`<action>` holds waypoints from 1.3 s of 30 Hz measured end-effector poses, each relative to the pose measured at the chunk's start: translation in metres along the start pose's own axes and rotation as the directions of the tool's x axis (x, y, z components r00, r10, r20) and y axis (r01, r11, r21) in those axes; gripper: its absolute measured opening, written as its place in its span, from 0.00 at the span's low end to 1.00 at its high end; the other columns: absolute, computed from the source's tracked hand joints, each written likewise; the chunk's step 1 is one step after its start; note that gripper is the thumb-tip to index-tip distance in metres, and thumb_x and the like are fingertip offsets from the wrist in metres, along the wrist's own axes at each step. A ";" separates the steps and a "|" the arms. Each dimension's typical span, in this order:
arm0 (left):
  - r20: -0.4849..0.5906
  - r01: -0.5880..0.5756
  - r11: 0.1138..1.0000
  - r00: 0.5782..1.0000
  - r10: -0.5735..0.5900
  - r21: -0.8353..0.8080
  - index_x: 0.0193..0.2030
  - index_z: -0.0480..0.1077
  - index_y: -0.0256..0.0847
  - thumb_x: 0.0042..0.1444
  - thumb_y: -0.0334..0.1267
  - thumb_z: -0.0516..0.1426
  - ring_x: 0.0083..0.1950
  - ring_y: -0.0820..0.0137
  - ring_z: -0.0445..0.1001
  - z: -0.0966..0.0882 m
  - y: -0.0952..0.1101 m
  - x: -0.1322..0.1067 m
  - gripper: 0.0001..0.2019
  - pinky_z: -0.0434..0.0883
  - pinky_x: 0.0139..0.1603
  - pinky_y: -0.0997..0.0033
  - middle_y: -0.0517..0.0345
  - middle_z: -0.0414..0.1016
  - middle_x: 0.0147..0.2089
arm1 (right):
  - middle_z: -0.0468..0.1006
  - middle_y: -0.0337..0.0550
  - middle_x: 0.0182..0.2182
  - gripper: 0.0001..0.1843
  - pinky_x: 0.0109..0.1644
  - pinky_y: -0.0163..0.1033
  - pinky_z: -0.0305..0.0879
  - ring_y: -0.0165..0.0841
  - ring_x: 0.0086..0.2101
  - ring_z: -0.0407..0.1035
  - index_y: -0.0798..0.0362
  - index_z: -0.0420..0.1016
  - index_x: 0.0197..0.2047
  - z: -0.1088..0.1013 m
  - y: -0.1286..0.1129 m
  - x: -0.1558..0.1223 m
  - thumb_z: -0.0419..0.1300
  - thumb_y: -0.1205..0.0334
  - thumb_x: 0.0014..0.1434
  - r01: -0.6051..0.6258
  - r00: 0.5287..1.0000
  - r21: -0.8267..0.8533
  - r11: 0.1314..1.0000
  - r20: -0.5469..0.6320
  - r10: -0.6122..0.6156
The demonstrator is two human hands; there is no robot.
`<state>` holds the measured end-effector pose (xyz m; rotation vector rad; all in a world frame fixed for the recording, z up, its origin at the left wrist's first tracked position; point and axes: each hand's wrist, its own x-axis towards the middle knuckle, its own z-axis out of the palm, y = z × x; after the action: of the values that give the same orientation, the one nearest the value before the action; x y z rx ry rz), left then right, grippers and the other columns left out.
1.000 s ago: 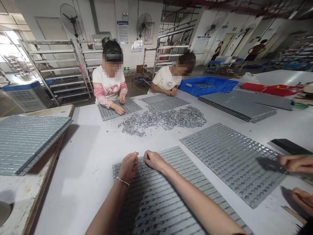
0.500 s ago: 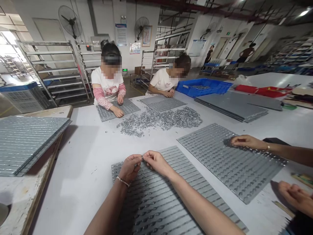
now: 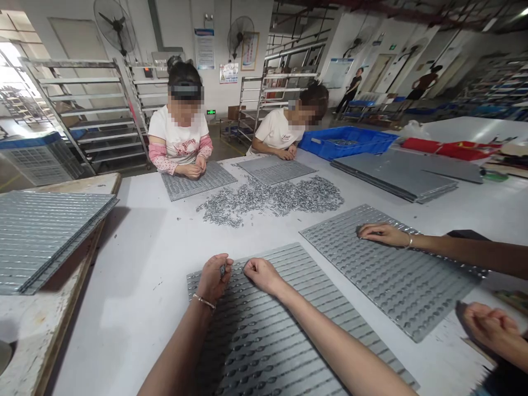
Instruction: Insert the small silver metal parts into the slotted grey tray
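A grey moulded tray (image 3: 289,335) with rows of slots lies on the white table (image 3: 144,258) right in front of me. My left hand (image 3: 213,278) rests at the tray's far left corner, fingers curled round several small metal pins. My right hand (image 3: 260,274) is a little to its right, pinched shut with its fingertips on the tray's far edge; what it pinches is too small to make out. A loose heap of small metal pins (image 3: 272,199) lies further out in the middle of the table.
A co-worker's hand (image 3: 381,233) presses on a second tray (image 3: 391,269) at my right. Two people sit across the table at their own trays. A stack of trays (image 3: 45,231) sits at left, a blue bin (image 3: 350,140) and flat grey sheets (image 3: 396,176) at back right.
My hands met half a second ago and have now parted, the right one lowering to the tray's edge. The co-worker's hand slid left across the second tray.
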<state>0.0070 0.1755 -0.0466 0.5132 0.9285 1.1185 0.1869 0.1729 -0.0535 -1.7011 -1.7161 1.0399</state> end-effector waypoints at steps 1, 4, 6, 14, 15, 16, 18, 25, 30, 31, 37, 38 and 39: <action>-0.003 -0.002 1.000 1.000 0.002 -0.008 0.38 0.68 0.38 0.46 0.36 0.67 0.24 0.79 0.61 0.000 0.000 0.000 0.14 0.51 0.19 0.80 0.59 0.72 0.31 | 0.71 0.34 0.19 0.09 0.31 0.33 0.51 0.28 0.25 0.63 0.53 0.70 0.21 0.001 0.000 -0.001 0.59 0.64 0.52 0.005 1.000 -0.036 0.999 0.006 -0.004; 0.000 0.006 1.000 1.000 -0.006 -0.020 0.37 0.69 0.37 0.46 0.36 0.67 0.25 0.78 0.62 0.002 0.001 -0.002 0.13 0.52 0.20 0.80 0.58 0.73 0.31 | 0.73 0.35 0.21 0.09 0.32 0.33 0.52 0.29 0.26 0.65 0.53 0.73 0.23 0.003 -0.002 -0.001 0.59 0.64 0.55 0.015 1.000 -0.121 0.993 0.020 -0.012; 0.004 0.015 1.000 1.000 -0.015 -0.024 0.37 0.71 0.36 0.45 0.35 0.67 0.25 0.78 0.63 0.003 0.002 -0.003 0.13 0.53 0.20 0.80 0.58 0.73 0.31 | 0.75 0.36 0.22 0.09 0.33 0.33 0.53 0.30 0.27 0.66 0.52 0.74 0.25 0.004 -0.002 0.000 0.59 0.64 0.56 0.019 1.000 -0.161 0.987 0.014 -0.017; 0.013 0.030 0.999 0.999 -0.030 -0.020 0.38 0.71 0.36 0.42 0.33 0.67 0.25 0.78 0.62 0.005 0.003 -0.006 0.15 0.51 0.20 0.79 0.55 0.75 0.32 | 0.75 0.37 0.25 0.04 0.35 0.33 0.55 0.31 0.28 0.68 0.52 0.73 0.35 0.010 -0.004 -0.001 0.60 0.70 0.55 -0.010 0.993 -0.191 0.981 -0.114 -0.013; 0.019 0.026 1.000 0.999 -0.026 -0.017 0.36 0.70 0.37 0.42 0.33 0.67 0.25 0.78 0.62 0.006 0.003 -0.007 0.15 0.51 0.20 0.79 0.55 0.75 0.32 | 0.75 0.36 0.24 0.04 0.35 0.33 0.56 0.31 0.28 0.68 0.52 0.72 0.37 0.009 -0.006 -0.002 0.60 0.68 0.57 -0.008 0.992 -0.174 0.985 -0.129 -0.015; 0.029 0.024 1.000 0.999 -0.024 -0.014 0.35 0.70 0.37 0.41 0.33 0.67 0.25 0.78 0.62 0.007 0.003 -0.007 0.14 0.50 0.20 0.79 0.55 0.76 0.32 | 0.74 0.35 0.24 0.03 0.35 0.33 0.57 0.31 0.27 0.68 0.52 0.72 0.38 0.007 -0.007 -0.004 0.60 0.65 0.58 0.003 0.990 -0.133 0.991 -0.141 -0.022; 0.057 0.028 1.000 0.998 -0.028 -0.005 0.33 0.70 0.37 0.41 0.33 0.68 0.25 0.78 0.62 0.010 0.002 -0.009 0.13 0.50 0.20 0.79 0.54 0.76 0.33 | 0.73 0.34 0.23 0.06 0.33 0.33 0.59 0.30 0.25 0.67 0.51 0.71 0.37 0.003 -0.012 -0.010 0.57 0.58 0.62 0.052 0.987 0.014 0.999 -0.151 -0.049; 0.136 0.047 0.999 0.990 -0.048 0.014 0.32 0.75 0.35 0.41 0.37 0.71 0.24 0.78 0.59 0.012 -0.001 -0.012 0.13 0.52 0.20 0.79 0.62 0.66 0.24 | 0.73 0.36 0.23 0.15 0.31 0.34 0.60 0.29 0.25 0.64 0.52 0.75 0.33 -0.002 -0.029 -0.025 0.59 0.48 0.58 0.236 0.964 0.222 0.946 -0.180 -0.198; 0.135 0.019 0.999 0.991 -0.023 0.026 0.33 0.76 0.34 0.37 0.38 0.74 0.24 0.78 0.59 0.012 -0.004 -0.011 0.17 0.52 0.21 0.79 0.64 0.66 0.22 | 0.69 0.33 0.18 0.19 0.25 0.32 0.56 0.27 0.20 0.60 0.51 0.72 0.29 0.004 -0.029 -0.025 0.64 0.44 0.55 0.033 0.998 0.446 0.894 -0.062 -0.006; 0.135 0.015 0.999 0.991 -0.018 0.029 0.33 0.76 0.34 0.36 0.38 0.74 0.24 0.78 0.59 0.012 -0.004 -0.011 0.18 0.52 0.21 0.79 0.63 0.66 0.22 | 0.68 0.32 0.17 0.20 0.23 0.31 0.55 0.26 0.19 0.59 0.51 0.71 0.28 0.004 -0.029 -0.024 0.66 0.43 0.54 -0.048 0.999 0.528 0.848 0.007 0.053; 0.153 0.019 0.999 0.988 -0.023 0.030 0.33 0.78 0.32 0.35 0.39 0.76 0.23 0.80 0.58 0.013 -0.002 -0.013 0.20 0.52 0.21 0.79 0.64 0.67 0.21 | 0.69 0.33 0.21 0.21 0.22 0.31 0.58 0.23 0.19 0.59 0.53 0.69 0.27 -0.004 -0.028 -0.019 0.70 0.45 0.47 -0.249 0.967 0.681 0.689 0.211 0.141; 0.161 0.025 0.999 0.987 -0.028 0.023 0.33 0.78 0.32 0.37 0.40 0.76 0.23 0.80 0.57 0.013 -0.002 -0.013 0.19 0.52 0.21 0.80 0.64 0.66 0.21 | 0.69 0.34 0.22 0.21 0.23 0.31 0.59 0.23 0.20 0.60 0.53 0.70 0.29 -0.005 -0.029 -0.020 0.70 0.45 0.47 -0.240 0.970 0.694 0.679 0.203 0.135; 0.171 0.033 0.999 0.985 -0.034 0.012 0.33 0.77 0.32 0.38 0.40 0.75 0.23 0.80 0.57 0.014 -0.002 -0.014 0.18 0.51 0.20 0.80 0.64 0.65 0.22 | 0.70 0.34 0.23 0.21 0.24 0.31 0.60 0.24 0.21 0.61 0.53 0.71 0.30 -0.005 -0.030 -0.020 0.70 0.45 0.47 -0.207 0.977 0.705 0.678 0.177 0.115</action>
<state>0.0174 0.1636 -0.0353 0.5900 0.7895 1.0232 0.1754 0.1561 -0.0235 -1.2770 -0.9773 1.6557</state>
